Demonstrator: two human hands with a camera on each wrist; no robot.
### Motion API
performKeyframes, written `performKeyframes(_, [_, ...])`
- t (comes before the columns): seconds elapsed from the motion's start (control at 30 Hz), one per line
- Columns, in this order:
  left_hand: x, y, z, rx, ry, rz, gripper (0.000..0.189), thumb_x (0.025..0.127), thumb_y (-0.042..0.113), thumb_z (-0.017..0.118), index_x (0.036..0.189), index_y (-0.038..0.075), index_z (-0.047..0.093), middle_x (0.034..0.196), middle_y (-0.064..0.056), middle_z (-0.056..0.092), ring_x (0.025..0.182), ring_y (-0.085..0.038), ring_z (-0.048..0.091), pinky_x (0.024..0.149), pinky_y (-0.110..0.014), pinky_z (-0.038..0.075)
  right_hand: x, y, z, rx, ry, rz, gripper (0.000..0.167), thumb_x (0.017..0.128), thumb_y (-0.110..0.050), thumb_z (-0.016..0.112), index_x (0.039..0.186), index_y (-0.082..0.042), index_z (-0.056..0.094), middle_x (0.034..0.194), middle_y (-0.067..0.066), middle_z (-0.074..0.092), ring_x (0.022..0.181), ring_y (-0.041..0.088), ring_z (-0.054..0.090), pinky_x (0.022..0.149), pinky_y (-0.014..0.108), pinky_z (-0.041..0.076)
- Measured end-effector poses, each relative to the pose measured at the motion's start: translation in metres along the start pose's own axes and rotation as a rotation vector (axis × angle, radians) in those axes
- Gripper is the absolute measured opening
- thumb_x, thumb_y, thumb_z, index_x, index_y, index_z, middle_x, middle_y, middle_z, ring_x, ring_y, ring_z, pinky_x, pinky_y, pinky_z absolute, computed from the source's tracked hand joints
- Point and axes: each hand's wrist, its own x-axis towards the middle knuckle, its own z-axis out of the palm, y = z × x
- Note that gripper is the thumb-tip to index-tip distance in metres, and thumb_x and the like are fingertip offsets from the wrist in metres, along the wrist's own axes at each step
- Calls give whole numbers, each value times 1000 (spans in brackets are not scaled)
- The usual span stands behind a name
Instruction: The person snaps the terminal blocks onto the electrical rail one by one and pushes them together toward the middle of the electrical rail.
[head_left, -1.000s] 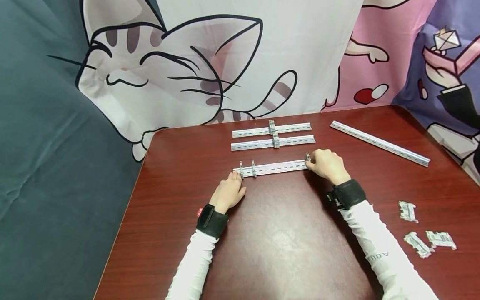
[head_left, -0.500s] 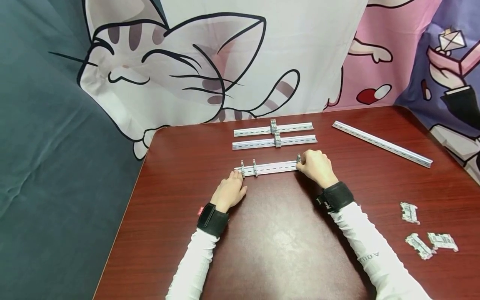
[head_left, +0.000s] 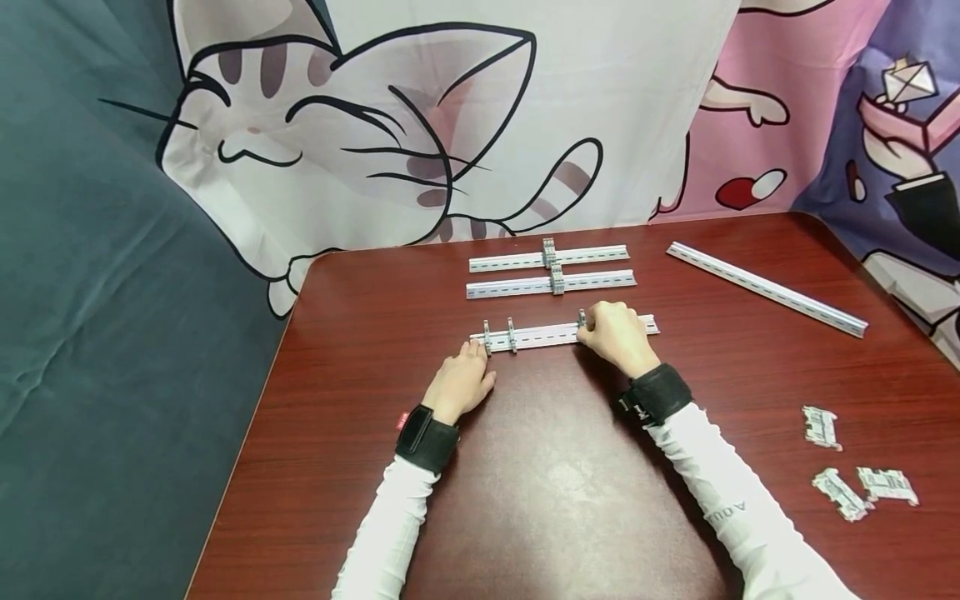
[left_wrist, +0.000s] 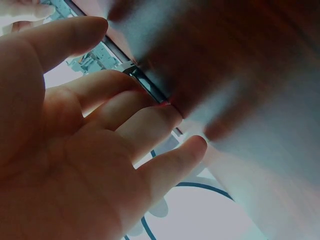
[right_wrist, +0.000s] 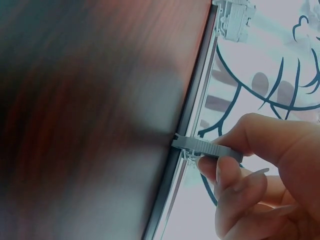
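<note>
My right fingers (right_wrist: 242, 192) pinch a clip (right_wrist: 212, 148) crosswise on this left-to-right rail (head_left: 546, 336); my left fingers (left_wrist: 150, 125), loosely extended, touch its left end!

No legible text (sleeve lettering (head_left: 726, 511) blurred)

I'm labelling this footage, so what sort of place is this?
Probably a tabletop assembly spot, perhaps a makeshift one: a reddish-brown table bears slotted rails, some carrying small clip-on parts, and cartoon-printed cloth hangs behind it.
</note>
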Motion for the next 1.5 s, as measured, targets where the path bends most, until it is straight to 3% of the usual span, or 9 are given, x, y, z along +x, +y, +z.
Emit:
performKeyframes(0.23, [-1,0,0,-5,4,10,56,98,27,51,140,-8,41,148,-24,40,139,-33,39,106,-47,40,1,-8,5,8,-18,3,30,73,-15,63,52,-17,42,56,-4,39,57,21,42,44,32,31])
performKeyframes(0.5, [-1,0,-1,-7,12,12,55,98,27,52,139,-8,42,147,-24,41,138,-33,40,104,-48,42,0,-13,6,0,-10,-1,30,75,-18,64,53,-16,44,57,-2,44,58,23,47,45,35,36])
performKeyframes(0.7, [-2,1,-3,-14,5,11,55,98,26,52,140,-8,41,147,-24,40,138,-33,39,106,-48,40,-6,-22,6,-71,126,10,43,82,-38,70,61,-8,48,60,13,56,59,40,62,45,46,44])
performKeyframes(0.8, [-2,2,-4,-14,2,11,56,98,27,52,140,-9,41,148,-25,39,139,-33,38,107,-48,39,-9,-34,6,-67,192,-35,43,85,-41,68,71,-3,52,67,18,60,62,44,63,47,49,47])
performKeyframes(0.97, [-2,1,-4,-10,8,8,56,98,27,52,140,-8,41,148,-24,40,139,-34,39,107,-47,40,-8,-64,13,-4,98,-124,38,90,-37,62,71,-5,57,65,14,62,60,38,64,49,45,48])
performKeyframes(1.1, [-1,1,-3,0,11,9,57,98,27,52,141,-9,40,147,-24,40,137,-34,41,105,-48,41,-8,-85,26,-50,45,-129,37,88,-36,63,66,-7,57,68,17,66,61,37,65,47,45,47])
performKeyframes(1.23, [-2,2,-2,-9,11,12,58,98,27,53,141,-9,39,148,-24,39,138,-34,40,106,-49,40,-7,-94,39,-80,63,-120,32,82,-30,67,60,-10,55,68,18,67,62,39,66,46,46,48])
performKeyframes(1.5, [-5,1,-2,-4,27,15,58,97,27,54,140,-10,40,146,-24,41,136,-34,42,104,-50,42,-4,-96,47,-39,94,-107,28,74,-16,67,53,-15,48,60,11,63,59,36,64,45,46,47])
